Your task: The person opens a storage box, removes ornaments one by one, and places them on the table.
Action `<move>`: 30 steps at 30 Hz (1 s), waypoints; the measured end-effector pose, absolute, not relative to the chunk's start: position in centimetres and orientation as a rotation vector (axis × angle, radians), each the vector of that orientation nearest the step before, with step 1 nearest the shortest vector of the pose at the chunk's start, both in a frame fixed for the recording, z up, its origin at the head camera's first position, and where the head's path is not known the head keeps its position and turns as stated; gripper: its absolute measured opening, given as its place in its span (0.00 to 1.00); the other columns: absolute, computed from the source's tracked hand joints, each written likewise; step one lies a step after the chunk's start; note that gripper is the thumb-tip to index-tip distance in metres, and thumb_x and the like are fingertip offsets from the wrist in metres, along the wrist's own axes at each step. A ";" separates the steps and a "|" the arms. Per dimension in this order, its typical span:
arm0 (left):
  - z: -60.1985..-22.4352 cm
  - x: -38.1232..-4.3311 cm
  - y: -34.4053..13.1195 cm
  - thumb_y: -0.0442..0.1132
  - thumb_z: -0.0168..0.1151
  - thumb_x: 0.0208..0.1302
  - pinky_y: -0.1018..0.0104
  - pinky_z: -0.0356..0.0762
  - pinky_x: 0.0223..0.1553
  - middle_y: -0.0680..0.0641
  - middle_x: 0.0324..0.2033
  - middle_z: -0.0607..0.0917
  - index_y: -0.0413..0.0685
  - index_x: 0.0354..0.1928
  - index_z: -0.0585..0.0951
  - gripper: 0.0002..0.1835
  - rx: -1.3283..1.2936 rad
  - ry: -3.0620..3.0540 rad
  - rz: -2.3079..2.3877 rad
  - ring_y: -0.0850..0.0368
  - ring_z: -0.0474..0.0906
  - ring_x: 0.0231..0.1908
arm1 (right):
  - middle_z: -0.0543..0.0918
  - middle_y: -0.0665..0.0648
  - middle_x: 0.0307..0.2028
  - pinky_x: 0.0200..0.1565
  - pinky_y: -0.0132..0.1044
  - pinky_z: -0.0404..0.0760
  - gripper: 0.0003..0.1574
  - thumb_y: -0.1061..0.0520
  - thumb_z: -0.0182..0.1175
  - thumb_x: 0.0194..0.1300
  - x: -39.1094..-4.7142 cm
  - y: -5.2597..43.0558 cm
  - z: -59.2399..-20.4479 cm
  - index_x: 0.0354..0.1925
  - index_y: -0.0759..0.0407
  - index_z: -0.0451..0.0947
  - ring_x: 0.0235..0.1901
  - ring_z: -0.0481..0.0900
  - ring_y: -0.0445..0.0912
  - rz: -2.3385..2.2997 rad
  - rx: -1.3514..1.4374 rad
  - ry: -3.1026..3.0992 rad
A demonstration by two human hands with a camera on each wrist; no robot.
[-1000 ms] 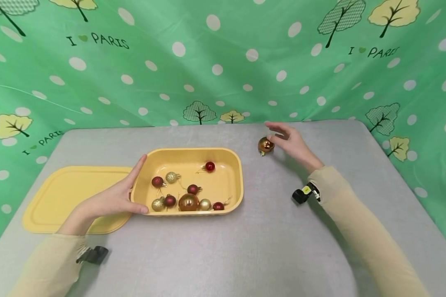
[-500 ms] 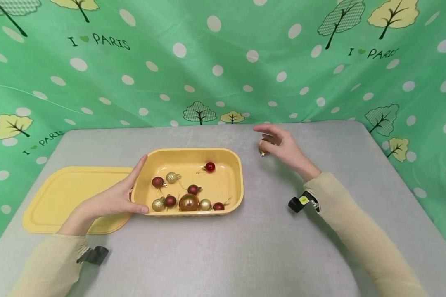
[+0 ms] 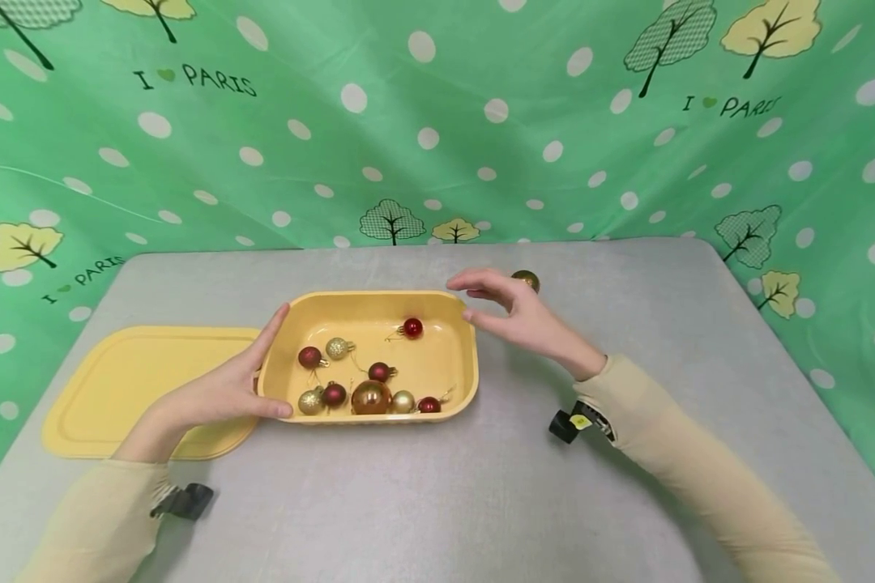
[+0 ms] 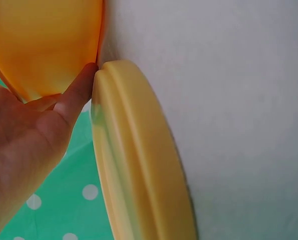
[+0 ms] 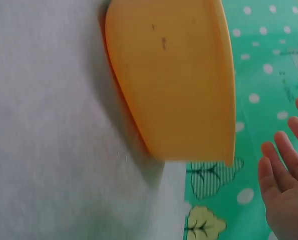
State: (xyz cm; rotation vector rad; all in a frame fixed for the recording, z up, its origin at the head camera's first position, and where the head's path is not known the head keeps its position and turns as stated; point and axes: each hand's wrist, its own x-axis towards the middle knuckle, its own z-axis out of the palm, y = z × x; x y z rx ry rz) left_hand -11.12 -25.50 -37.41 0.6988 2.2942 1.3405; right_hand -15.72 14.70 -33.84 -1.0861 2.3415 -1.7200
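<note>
A yellow plastic box (image 3: 469,389) stands in the middle of the table in the head view. Several small baubles lie inside, among them a bright red bauble (image 3: 412,328), a glittery gold bauble (image 3: 338,348) and a bigger shiny gold bauble (image 3: 372,397). My left hand (image 3: 222,389) holds the box's left end, thumb at the front corner and fingers along the back. Spread fingers of my right hand (image 3: 521,316) hover by the back right corner; in the right wrist view they hold nothing. Another large gold bauble (image 3: 527,280) sits on the table, partly hidden behind that hand.
The flat yellow lid (image 3: 138,389) lies left of the box, partly under my left forearm. A green dotted cloth (image 3: 437,162) hangs behind the grey table (image 3: 423,502). Each wrist wears a small black camera, such as the right camera (image 3: 565,425).
My right hand has moved left and toward me, from the large gold bauble on the table to the box's right end. The bauble stays on the table. The left hand has not moved.
</note>
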 end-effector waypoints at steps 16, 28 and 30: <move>-37.6 -11.1 -25.6 0.34 0.77 0.46 0.84 0.44 0.59 0.39 0.73 0.29 0.61 0.75 0.28 0.71 0.690 2.301 1.340 0.31 0.34 0.70 | 0.79 0.58 0.53 0.58 0.43 0.70 0.22 0.68 0.62 0.61 -13.9 11.1 -34.3 0.55 0.66 0.77 0.56 0.72 0.47 -1.508 -1.331 2.220; -37.4 -11.1 -25.5 0.36 0.77 0.46 0.66 0.40 0.67 0.39 0.73 0.29 0.65 0.75 0.29 0.71 0.675 2.319 1.316 0.32 0.32 0.70 | 0.81 0.54 0.50 0.56 0.38 0.71 0.19 0.59 0.62 0.63 -13.4 9.0 -34.3 0.53 0.62 0.78 0.53 0.75 0.45 -1.000 -1.366 2.200; -37.4 -11.1 -25.6 0.36 0.77 0.46 0.63 0.39 0.67 0.39 0.74 0.29 0.64 0.75 0.29 0.71 0.675 2.320 1.317 0.32 0.32 0.70 | 0.82 0.54 0.49 0.55 0.36 0.72 0.18 0.60 0.62 0.63 -13.4 8.5 -34.3 0.52 0.62 0.79 0.52 0.76 0.45 -0.895 -1.361 2.177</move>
